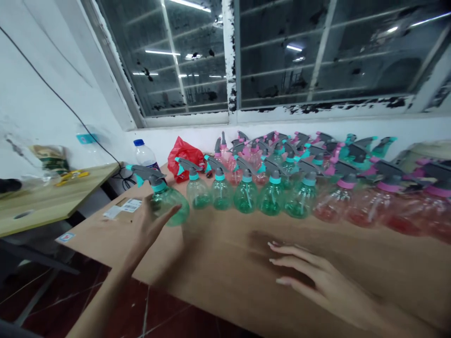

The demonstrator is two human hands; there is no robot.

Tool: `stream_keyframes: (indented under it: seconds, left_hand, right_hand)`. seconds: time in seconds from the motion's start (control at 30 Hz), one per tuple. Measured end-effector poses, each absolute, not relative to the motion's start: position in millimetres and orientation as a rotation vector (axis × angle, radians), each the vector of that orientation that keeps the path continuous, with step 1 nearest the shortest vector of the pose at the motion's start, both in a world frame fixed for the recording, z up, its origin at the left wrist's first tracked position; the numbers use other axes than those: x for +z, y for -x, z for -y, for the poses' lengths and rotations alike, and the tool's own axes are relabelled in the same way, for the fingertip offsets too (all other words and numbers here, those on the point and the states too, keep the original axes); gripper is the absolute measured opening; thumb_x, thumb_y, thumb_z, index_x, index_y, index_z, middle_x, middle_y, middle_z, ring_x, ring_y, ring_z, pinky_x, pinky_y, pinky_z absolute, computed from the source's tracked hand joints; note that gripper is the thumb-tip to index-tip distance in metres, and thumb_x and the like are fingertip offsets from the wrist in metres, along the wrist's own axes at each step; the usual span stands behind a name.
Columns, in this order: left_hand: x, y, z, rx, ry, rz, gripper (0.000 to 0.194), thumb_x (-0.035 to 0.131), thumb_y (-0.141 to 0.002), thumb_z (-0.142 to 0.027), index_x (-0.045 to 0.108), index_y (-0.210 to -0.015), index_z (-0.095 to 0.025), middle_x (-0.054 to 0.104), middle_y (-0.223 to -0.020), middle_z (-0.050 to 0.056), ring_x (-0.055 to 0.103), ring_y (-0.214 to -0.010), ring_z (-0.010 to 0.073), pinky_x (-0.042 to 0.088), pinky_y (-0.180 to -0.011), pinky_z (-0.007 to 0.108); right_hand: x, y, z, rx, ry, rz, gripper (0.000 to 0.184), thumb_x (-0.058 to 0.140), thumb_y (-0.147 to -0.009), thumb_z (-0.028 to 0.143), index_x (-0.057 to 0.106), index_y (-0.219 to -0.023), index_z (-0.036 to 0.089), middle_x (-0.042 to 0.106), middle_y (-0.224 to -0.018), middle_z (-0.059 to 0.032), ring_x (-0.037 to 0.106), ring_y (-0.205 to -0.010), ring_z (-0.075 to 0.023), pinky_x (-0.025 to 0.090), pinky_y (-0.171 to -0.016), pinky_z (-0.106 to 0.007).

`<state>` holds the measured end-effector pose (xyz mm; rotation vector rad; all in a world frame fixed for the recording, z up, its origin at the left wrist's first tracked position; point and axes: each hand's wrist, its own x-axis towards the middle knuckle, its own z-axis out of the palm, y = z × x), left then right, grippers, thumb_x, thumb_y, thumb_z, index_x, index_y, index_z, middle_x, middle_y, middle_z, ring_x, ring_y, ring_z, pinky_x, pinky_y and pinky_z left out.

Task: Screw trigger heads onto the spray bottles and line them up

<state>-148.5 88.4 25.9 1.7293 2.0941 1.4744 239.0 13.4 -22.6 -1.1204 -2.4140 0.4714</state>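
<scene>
My left hand point(151, 223) is closed round the body of a green spray bottle point(172, 206) with a grey and turquoise trigger head, at the left end of a row. My right hand point(310, 272) hovers over the cardboard-covered table point(225, 272), its fingers spread and nothing in them. Beyond the hands stand several green spray bottles point(245, 195), and to their right several pink spray bottles point(334, 202) with grey and pink heads. More bottles are crowded behind them. Whether the held bottle touches the table is unclear.
A red plastic bag point(183, 157) and a clear bottle with a blue cap point(144, 152) sit at the back left. A label point(127, 206) lies on the cardboard. To the left is a wooden table point(84, 192) with yellow scissors point(72, 176). A window point(183, 56) rises behind.
</scene>
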Motion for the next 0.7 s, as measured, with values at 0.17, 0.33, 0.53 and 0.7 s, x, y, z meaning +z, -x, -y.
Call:
stream_keyframes:
  seconds: [0.17, 0.33, 0.53, 0.7]
  left_hand:
    - [26, 72, -42, 1.375, -2.041, -1.796, 0.062, 0.069, -0.069, -0.055, 0.045, -0.114, -0.022, 0.059, -0.108, 0.008, 0.060, -0.100, 0.0300, 0.048, -0.086, 0.046]
    - [24, -21, -24, 0.971, -2.328, -1.597, 0.067, 0.065, -0.073, -0.055, 0.038, -0.125, -0.023, 0.057, -0.117, 0.011, 0.057, -0.107, 0.0337, 0.045, -0.088, 0.051]
    - [22, -118, -30, 0.785, -2.388, -1.397, 0.066, 0.069, -0.069, -0.052, 0.042, -0.121, -0.021, 0.060, -0.110, 0.012, 0.061, -0.099, 0.0351, 0.051, -0.076, 0.048]
    - [14, -173, -36, 0.779, -2.489, -1.172, 0.064, 0.070, -0.066, -0.049, 0.045, -0.119, -0.021, 0.058, -0.112, 0.012, 0.059, -0.103, 0.0347, 0.050, -0.079, 0.050]
  right_hand:
    - [-10, -259, -10, 0.573, 1.177, 2.230, 0.031, 0.051, -0.088, 0.045, 0.057, -0.116, 0.033, 0.055, -0.132, -0.0002, 0.053, -0.119, -0.0224, 0.044, -0.100, -0.046]
    - [10, -281, -8, 0.566, 1.358, 2.036, 0.050, 0.060, -0.079, 0.051, 0.049, -0.124, 0.034, 0.057, -0.130, -0.0023, 0.052, -0.119, -0.0291, 0.042, -0.098, -0.055]
    - [24, -315, -15, 0.545, 1.305, 1.868, 0.072, 0.067, -0.073, 0.050, 0.037, -0.133, 0.027, 0.050, -0.136, -0.0091, 0.047, -0.124, -0.0293, 0.040, -0.100, -0.052]
    - [27, -341, -20, 0.586, 1.152, 1.669, 0.066, 0.072, -0.070, 0.045, 0.043, -0.127, 0.027, 0.062, -0.111, -0.0046, 0.060, -0.099, -0.0219, 0.051, -0.084, -0.038]
